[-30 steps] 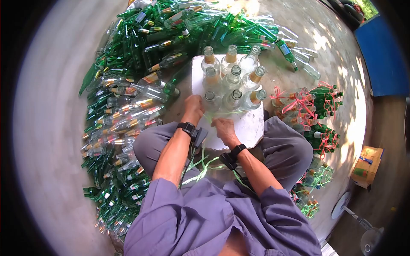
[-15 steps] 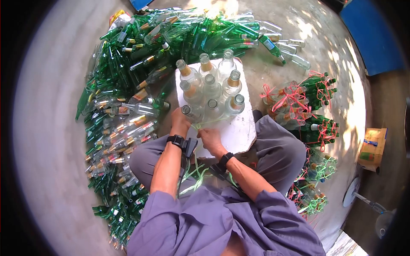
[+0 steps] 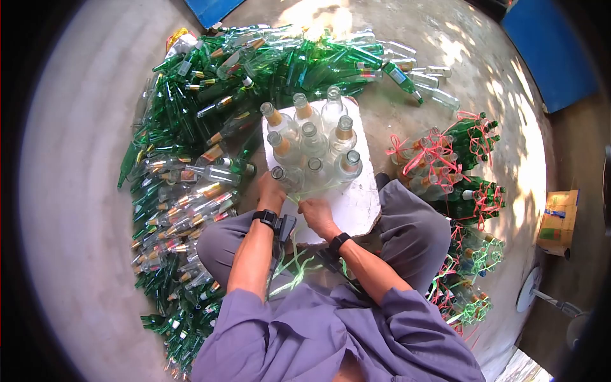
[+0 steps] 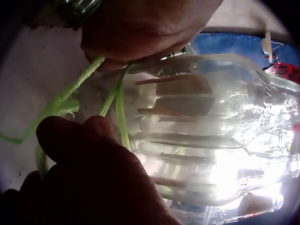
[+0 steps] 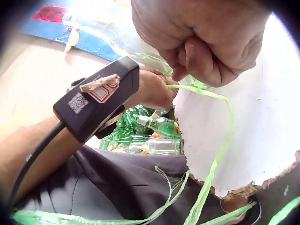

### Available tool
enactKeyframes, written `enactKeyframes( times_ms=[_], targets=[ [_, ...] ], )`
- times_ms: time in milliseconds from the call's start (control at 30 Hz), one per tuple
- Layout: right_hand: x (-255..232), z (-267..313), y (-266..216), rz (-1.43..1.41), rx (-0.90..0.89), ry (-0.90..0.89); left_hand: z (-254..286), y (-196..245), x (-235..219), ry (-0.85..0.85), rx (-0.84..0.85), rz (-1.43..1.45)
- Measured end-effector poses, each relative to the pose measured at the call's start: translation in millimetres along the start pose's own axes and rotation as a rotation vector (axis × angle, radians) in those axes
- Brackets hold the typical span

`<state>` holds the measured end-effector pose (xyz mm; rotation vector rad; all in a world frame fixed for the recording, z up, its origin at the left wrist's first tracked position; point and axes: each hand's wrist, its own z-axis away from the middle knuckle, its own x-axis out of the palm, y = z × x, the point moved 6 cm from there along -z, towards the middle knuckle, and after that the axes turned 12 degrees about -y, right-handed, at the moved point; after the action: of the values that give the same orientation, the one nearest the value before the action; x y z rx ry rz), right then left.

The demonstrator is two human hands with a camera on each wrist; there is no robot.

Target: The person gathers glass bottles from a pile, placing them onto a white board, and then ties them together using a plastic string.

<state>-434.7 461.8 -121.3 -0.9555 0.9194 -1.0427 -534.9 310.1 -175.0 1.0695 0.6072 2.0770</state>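
Note:
Several clear bottles (image 3: 314, 146) stand upright in close rows on a white board (image 3: 359, 207). At the near left corner of the group, the left hand (image 3: 270, 193) and right hand (image 3: 315, 213) are close together, with a green strip between them. In the left wrist view, the strip (image 4: 121, 112) runs beside the bottles' lower sides; the left hand (image 4: 145, 33) pinches it above and the right hand (image 4: 98, 173) grips it below. The right wrist view has the right hand (image 5: 201, 37) with curled fingers, a loose strip (image 5: 229, 117) hanging from it.
Piled green and clear bottles (image 3: 181, 114) cover the floor at the left and back. Bundles tied with pink strips (image 3: 433, 159) and green strips (image 3: 474, 305) stand at the right, near a cardboard box (image 3: 557, 223) and a fan (image 3: 528, 290). Loose strips hang over the lap.
The head view has shifted, so the board and bottles appear farther left and lower than a second ago. Both hands stay on the strip, now a little closer together.

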Motion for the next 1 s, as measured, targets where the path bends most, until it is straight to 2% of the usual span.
enactKeyframes(
  times_ms=[67, 133, 167, 233, 300, 367, 433, 500, 667, 800, 867, 900, 967, 1000],
  targets=[
    [2, 1, 10, 0.066, -0.036, -0.015, 6, -1, -2, 0.052, 0.004, -0.038],
    [1, 1, 5, 0.153, -0.2, 0.034, 16, 5, 8, 0.044, 0.018, 0.041],
    [4, -1, 6, 0.156, -0.212, 0.023, 17, 11, 7, 0.048, 0.032, 0.048],
    [1, 0, 6, 0.063, -0.101, 0.057, 22, 15, 4, 0.054, -0.116, -0.292],
    [-1, 3, 6, 0.027, -0.047, 0.057, 30, 21, 6, 0.018, -0.057, -0.269],
    [-2, 3, 8, -0.043, -0.007, 0.075, 36, 30, 10, -0.104, -0.068, -0.409],
    [-1, -1, 18, -0.045, -0.006, 0.057, 44, 36, 11, -0.118, -0.085, -0.449],
    [-2, -3, 23, 0.0, 0.107, 0.031, 47, 40, 9, -0.137, -0.103, -0.489],
    [-4, -2, 18, 0.065, 0.085, 0.038, 61, 36, -4, -0.259, -0.15, -0.544],
    [-4, 6, 1, 0.157, 0.004, 0.055, 69, 38, -12, -0.291, -0.181, -0.614],
    [-4, 11, -6, 0.2, -0.175, 0.156, 70, 37, -10, -0.334, -0.183, -0.683],
    [-3, 14, -13, 0.208, -0.176, 0.148, 73, 36, -9, -0.329, -0.181, -0.672],
    [1, 20, -30, 0.451, -0.176, 0.109, 79, 30, -8, -0.306, -0.261, -0.625],
    [2, 21, -31, 0.46, -0.177, 0.1, 79, 27, -10, -0.303, -0.259, -0.613]
  ],
)
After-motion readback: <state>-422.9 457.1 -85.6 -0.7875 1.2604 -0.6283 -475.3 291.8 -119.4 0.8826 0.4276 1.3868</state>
